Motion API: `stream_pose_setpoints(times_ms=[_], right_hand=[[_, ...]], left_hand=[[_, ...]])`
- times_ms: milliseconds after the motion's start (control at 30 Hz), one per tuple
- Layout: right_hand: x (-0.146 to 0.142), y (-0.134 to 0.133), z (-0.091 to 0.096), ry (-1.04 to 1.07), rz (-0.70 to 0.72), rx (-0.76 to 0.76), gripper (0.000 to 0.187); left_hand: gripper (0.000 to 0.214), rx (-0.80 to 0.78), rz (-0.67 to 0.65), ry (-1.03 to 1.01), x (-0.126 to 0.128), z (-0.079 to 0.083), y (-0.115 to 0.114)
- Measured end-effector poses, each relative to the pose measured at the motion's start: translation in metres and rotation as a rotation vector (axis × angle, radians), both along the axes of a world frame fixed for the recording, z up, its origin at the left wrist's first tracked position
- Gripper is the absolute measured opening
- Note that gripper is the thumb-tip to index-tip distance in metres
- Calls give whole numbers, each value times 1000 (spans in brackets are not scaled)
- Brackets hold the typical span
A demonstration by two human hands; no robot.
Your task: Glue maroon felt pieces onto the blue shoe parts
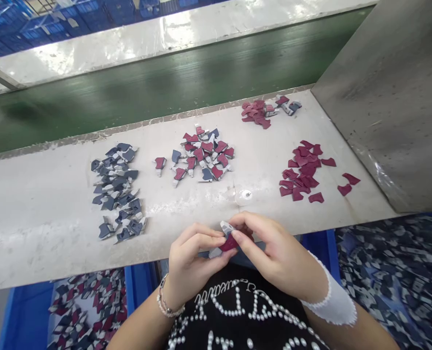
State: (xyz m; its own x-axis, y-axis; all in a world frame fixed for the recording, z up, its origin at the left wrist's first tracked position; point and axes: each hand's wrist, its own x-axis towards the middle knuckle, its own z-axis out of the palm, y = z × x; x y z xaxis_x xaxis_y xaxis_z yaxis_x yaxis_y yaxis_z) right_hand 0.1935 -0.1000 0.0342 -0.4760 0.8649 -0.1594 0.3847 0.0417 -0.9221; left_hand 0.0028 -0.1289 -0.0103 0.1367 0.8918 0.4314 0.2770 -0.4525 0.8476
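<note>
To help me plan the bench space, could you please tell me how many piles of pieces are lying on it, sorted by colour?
Dark grey-blue pile: 1
Mixed maroon and grey-blue piles: 2
Maroon pile: 1
Total: 4

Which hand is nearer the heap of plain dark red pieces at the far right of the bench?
Right. The right hand is just below and to the left of the heap of dark red pieces in this view. The left hand is farther away, beyond the right hand.
</note>
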Motion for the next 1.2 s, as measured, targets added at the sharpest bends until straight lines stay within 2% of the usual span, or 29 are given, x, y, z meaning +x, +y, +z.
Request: stream_pose_setpoints(times_ms=[167, 300, 367, 433, 533, 700, 967, 1100, 1200], right_hand=[[-6, -5, 2, -62, 33, 135, 19], [-3, -2, 3, -78, 123, 250, 20], [-1, 1, 3, -123, 189, 284, 23], [1, 3, 3, -158, 244, 308, 25], [5, 7, 5, -174, 329, 353, 32], [9, 14, 9, -157, 436, 358, 36], [3, 10, 10, -148, 358, 349, 18], [2, 7, 9, -117, 351, 383, 17], [2, 8, 8, -114, 361, 341, 20]], left_hand=[[29, -75, 36, -152, 0, -11, -2], [28, -298, 47, -303, 3, -10, -3], [27, -451, 3, -275, 4, -5, -2], [20, -520, -61, -170, 4, 1, -1], [10, -475, -104, -77, 4, 8, 2], [15, -511, -102, -163, 4, 8, 1], [11, -439, -91, 0, 2, 11, -1], [10, -437, -96, 7, 3, 14, -3], [8, -435, -98, 38, 3, 16, -2]])
